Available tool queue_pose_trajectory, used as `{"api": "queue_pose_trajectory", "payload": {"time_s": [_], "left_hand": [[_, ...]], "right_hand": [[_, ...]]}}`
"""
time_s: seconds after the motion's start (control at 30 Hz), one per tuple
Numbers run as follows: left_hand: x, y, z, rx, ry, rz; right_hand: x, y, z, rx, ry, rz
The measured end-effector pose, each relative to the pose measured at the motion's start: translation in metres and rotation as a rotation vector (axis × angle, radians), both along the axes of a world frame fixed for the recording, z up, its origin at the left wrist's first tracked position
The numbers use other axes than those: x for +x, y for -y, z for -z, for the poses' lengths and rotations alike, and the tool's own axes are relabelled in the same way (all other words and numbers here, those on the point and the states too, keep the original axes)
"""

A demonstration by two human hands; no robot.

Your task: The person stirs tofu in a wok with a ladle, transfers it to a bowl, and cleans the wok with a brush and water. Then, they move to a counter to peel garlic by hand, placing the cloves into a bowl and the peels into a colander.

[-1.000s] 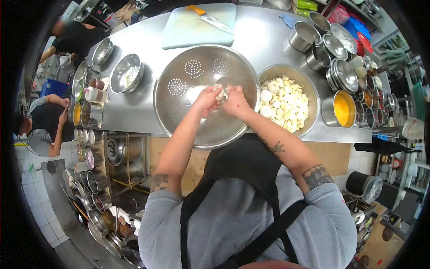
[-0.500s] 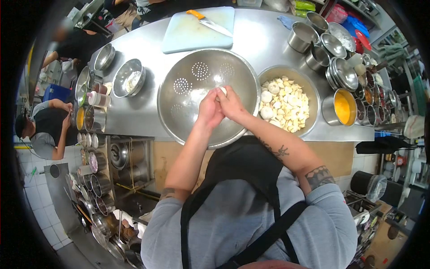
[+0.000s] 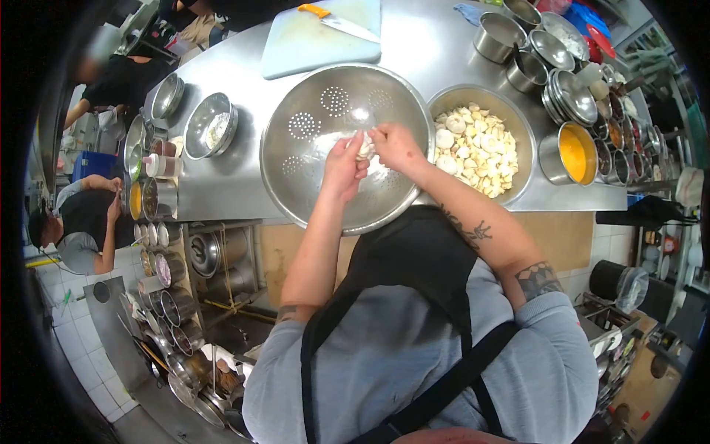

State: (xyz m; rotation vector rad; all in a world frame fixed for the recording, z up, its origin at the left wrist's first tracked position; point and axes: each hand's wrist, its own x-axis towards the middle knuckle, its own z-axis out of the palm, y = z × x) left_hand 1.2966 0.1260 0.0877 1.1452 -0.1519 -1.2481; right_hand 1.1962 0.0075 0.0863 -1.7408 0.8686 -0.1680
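Left hand (image 3: pixel 342 169) and right hand (image 3: pixel 396 146) both pinch small pale food piece (image 3: pixel 364 146), possibly garlic, over large perforated steel colander (image 3: pixel 310 96). Risk: slippery piece drops into colander rather than steel bowl of peeled pale pieces (image 3: pixel 477 148) alongside.

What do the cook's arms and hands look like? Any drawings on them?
Bare hands, no gloves: left hand, right hand. Grey sleeves are pushed up past the elbows. Dark tattoos mark both forearms, with a patterned band near the right elbow. Black apron straps cross the back.
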Motion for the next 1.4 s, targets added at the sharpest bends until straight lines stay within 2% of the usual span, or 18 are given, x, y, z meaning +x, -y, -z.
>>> {"api": "queue_pose_trajectory", "payload": {"time_s": [0.1,0.2,0.3,0.4,0.5,0.6,0.73,0.8,0.83,0.9,0.93,1.03,1.13,1.27,1.33,1.4], "left_hand": [[0.011,-0.011,0.004,-0.027,0.004,-0.050],[0.015,-0.021,0.003,-0.094,-0.067,-0.093],[0.016,-0.026,0.006,-0.110,-0.060,-0.054],[0.011,-0.030,0.001,-0.136,-0.149,-0.007],[-0.009,-0.020,-0.019,-0.164,-0.151,-0.056],[0.000,-0.026,0.005,-0.260,-0.207,0.002],[-0.001,-0.029,-0.003,-0.384,-0.224,0.082],[0.002,-0.031,-0.006,-0.458,-0.255,0.136],[-0.005,-0.027,-0.011,-0.384,-0.264,-0.015],[-0.024,-0.014,-0.022,-0.233,-0.281,-0.309],[-0.023,-0.014,-0.016,-0.245,-0.249,-0.302],[-0.022,-0.013,-0.003,-0.232,-0.173,-0.281],[-0.019,-0.013,-0.005,-0.112,-0.086,-0.244],[-0.013,-0.015,-0.010,0.022,0.056,-0.121],[-0.011,-0.013,-0.017,-0.026,0.006,-0.077],[-0.007,-0.014,-0.017,-0.157,-0.116,-0.024]], "right_hand": [[-0.005,0.002,-0.002,-0.212,-0.033,-0.079],[-0.002,-0.004,0.014,-0.453,-0.026,-0.037],[0.000,-0.009,0.002,-0.082,0.197,0.099],[0.002,-0.011,-0.013,0.052,0.182,-0.068],[0.001,-0.024,-0.019,0.308,0.114,-0.246],[-0.006,-0.030,-0.026,0.330,0.186,-0.265],[-0.007,-0.031,-0.027,0.318,0.281,-0.299],[-0.007,-0.036,-0.035,0.190,0.224,-0.266],[-0.006,-0.038,-0.039,0.126,0.198,-0.248],[0.001,-0.044,-0.011,-0.159,0.324,-0.148],[0.003,-0.047,-0.012,-0.302,0.384,-0.095],[-0.001,-0.051,-0.021,-0.143,0.295,-0.114],[-0.002,-0.049,-0.024,-0.169,0.173,-0.134],[0.000,-0.046,-0.021,0.158,0.232,-0.002],[0.000,-0.041,-0.026,0.346,0.231,0.065],[0.002,-0.036,-0.004,0.333,0.362,0.143]]}}
